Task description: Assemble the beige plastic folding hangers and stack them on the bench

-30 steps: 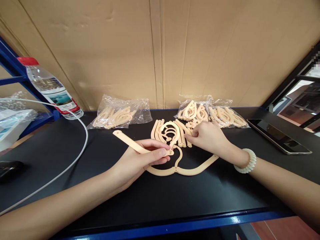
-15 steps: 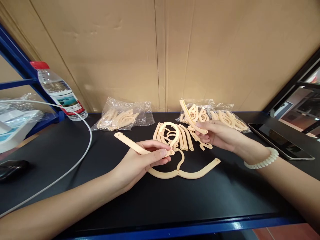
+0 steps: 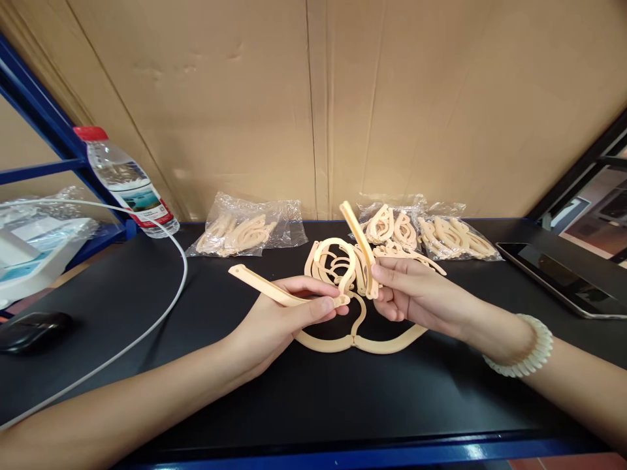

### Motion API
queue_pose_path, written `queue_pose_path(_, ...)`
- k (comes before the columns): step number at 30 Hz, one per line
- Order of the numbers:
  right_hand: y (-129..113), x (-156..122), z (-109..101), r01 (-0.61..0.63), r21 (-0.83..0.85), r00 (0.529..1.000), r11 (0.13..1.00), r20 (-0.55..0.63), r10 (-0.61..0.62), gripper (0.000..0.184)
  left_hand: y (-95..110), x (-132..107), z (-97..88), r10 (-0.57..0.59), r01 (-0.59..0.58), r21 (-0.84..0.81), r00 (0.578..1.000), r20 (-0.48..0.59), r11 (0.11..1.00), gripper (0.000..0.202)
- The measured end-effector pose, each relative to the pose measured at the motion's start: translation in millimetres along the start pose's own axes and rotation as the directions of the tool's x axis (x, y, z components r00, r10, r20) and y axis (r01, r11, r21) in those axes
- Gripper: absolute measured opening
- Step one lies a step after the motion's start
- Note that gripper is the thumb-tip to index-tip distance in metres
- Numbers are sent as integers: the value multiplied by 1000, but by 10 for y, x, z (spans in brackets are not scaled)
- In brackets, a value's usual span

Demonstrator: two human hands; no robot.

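Beige hanger parts are in both hands above a black table [image 3: 392, 405]. The left hand [image 3: 289, 313] is closed, pinching a hanger arm [image 3: 262, 285] between thumb and fingers; a hook [image 3: 336, 241] rises from the same fingertips. Whether arm and hook are fastened cannot be determined. The right hand [image 3: 421, 297] grips the lower end of a second arm [image 3: 360, 234], tilted nearly upright, just beside the hook and apart from the left hand's arm. Beneath, a hanger [image 3: 386, 346] lies on the table, its ends partly hidden by the hands. Loose parts [image 3: 310, 261] lie behind, before clear bags [image 3: 245, 232] holding similar pieces.
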State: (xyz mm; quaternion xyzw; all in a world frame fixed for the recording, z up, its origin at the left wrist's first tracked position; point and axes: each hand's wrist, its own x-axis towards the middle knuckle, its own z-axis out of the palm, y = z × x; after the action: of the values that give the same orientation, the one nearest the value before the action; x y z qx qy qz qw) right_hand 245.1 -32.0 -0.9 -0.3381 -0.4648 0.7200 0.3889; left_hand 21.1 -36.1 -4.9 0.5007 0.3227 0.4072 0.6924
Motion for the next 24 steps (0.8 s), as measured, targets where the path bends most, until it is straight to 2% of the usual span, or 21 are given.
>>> queue_pose_path(8,88,-49,132,34,-30,995,999,90,-32,21,-4,-9,25,25,-25,-5,1000,19,1000,11)
queue_pose_path(15,120,-64,173,121,-102,992,987,-36,-125,30,-10,-12,24,35,-35,-5,998,43,999,8)
queue_pose_path(24,141,-77,241,230,-141,969,963,-64,-241,21,-15,-1,-11,27,-28,67,1000,10,997,11)
